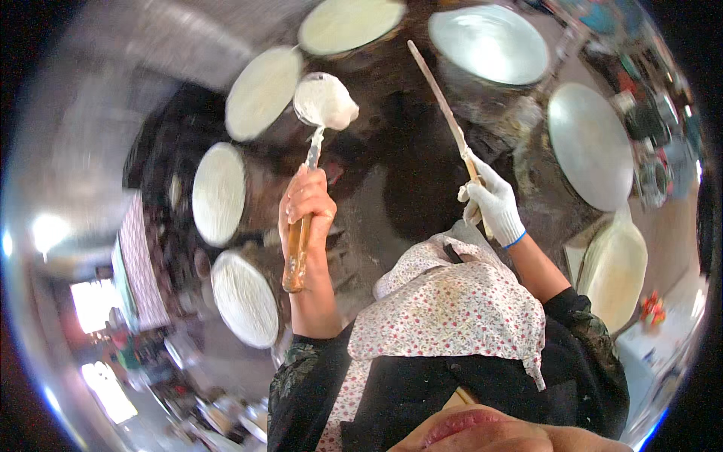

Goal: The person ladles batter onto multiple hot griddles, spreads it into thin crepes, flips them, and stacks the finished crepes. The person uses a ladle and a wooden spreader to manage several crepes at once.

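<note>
My bare left hand (307, 200) is wrapped round the wooden handle of a ladle (325, 102). Thick white batter fills the ladle's bowl and coats its neck. In my right hand (493, 205), which wears a white knit glove with a blue cuff edge, is a long, thin wooden spatula (438, 92) pointing up and away. Close to the ladle's bowl lies a round griddle (263, 92) spread with pale batter. Another batter-covered griddle (351, 27) sits at the far middle. Beyond the spatula tip to the right is a bare, shiny griddle (489, 44).
Two more coated griddles (218, 194) (245, 300) stand on my left. To the right are a bare grey griddle (591, 147) and a pale round with a tan middle (617, 271). A white surface (659, 350) lies at lower right. My flowered apron (452, 309) hangs in front.
</note>
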`<state>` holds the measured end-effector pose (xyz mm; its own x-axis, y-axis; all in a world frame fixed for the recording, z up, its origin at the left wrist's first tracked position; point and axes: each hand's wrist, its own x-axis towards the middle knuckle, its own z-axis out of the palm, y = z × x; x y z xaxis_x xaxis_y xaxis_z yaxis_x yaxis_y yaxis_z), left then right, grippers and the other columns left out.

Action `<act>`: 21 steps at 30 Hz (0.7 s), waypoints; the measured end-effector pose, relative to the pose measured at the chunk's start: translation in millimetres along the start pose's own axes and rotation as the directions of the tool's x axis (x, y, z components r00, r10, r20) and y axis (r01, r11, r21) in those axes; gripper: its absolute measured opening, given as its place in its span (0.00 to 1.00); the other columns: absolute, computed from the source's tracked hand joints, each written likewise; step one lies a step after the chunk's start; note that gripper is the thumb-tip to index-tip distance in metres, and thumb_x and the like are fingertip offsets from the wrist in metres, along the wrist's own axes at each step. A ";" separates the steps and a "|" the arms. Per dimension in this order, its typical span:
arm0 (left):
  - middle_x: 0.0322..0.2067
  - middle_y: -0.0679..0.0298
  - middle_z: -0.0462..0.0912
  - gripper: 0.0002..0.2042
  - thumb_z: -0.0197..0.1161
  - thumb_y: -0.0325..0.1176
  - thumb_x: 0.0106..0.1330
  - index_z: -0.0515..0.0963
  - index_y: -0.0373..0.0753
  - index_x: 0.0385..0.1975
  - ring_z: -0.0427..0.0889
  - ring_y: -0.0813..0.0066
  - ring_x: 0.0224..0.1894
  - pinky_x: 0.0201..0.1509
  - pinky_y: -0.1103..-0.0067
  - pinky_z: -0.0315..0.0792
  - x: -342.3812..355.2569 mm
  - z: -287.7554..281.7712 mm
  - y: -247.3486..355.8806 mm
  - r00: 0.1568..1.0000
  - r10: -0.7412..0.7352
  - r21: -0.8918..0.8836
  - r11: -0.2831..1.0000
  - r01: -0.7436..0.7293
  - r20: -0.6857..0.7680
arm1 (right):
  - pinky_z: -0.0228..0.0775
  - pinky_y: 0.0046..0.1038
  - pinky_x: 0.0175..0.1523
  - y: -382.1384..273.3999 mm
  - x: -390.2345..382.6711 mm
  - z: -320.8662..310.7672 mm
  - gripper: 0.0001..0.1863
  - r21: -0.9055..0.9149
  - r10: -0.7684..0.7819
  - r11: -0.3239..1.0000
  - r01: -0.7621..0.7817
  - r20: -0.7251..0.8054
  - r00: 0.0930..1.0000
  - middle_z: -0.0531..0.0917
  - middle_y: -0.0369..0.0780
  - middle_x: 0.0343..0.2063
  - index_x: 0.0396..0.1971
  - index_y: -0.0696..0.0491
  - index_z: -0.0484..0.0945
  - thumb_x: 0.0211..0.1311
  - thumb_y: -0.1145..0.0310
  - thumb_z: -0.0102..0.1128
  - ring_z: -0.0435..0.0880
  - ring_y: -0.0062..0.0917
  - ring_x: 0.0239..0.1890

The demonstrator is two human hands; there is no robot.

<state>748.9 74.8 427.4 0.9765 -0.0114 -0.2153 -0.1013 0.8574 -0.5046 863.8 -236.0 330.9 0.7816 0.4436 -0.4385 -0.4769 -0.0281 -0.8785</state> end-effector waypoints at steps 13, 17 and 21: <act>0.22 0.71 0.64 0.13 0.48 0.32 0.84 0.62 0.40 0.31 0.64 0.85 0.17 0.20 0.85 0.68 423.3 -53.8 -114.1 0.811 -0.441 0.448 0.680 0.581 -0.384 | 0.65 0.19 0.17 -46.0 49.9 -134.7 0.37 0.204 0.078 0.977 0.064 -0.617 0.783 0.75 0.32 0.21 0.78 0.40 0.65 0.67 0.76 0.50 0.70 0.14 0.13; 0.25 0.72 0.67 0.14 0.50 0.32 0.82 0.64 0.38 0.62 0.65 0.86 0.20 0.20 0.84 0.66 477.2 -116.2 -130.4 0.862 -0.136 0.821 0.261 0.507 -0.489 | 0.60 0.20 0.16 -23.6 67.7 -125.0 0.37 0.165 0.045 0.982 0.093 -0.680 0.732 0.73 0.30 0.20 0.76 0.39 0.68 0.66 0.77 0.53 0.65 0.13 0.12; 0.19 0.67 0.72 0.27 0.50 0.30 0.79 0.63 0.43 0.78 0.71 0.77 0.20 0.23 0.76 0.70 490.3 -159.5 -122.9 0.972 -0.060 0.867 -0.467 0.172 -0.226 | 0.59 0.19 0.19 -13.7 94.7 -104.6 0.38 0.188 0.105 0.980 0.058 -0.750 0.653 0.73 0.29 0.22 0.75 0.38 0.70 0.64 0.79 0.55 0.65 0.12 0.15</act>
<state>1209.8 -118.2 250.5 0.9126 -0.1785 -0.3678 0.3807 0.0434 0.9237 986.4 -287.3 281.5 0.7615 -0.3855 -0.5210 -0.4979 0.1666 -0.8511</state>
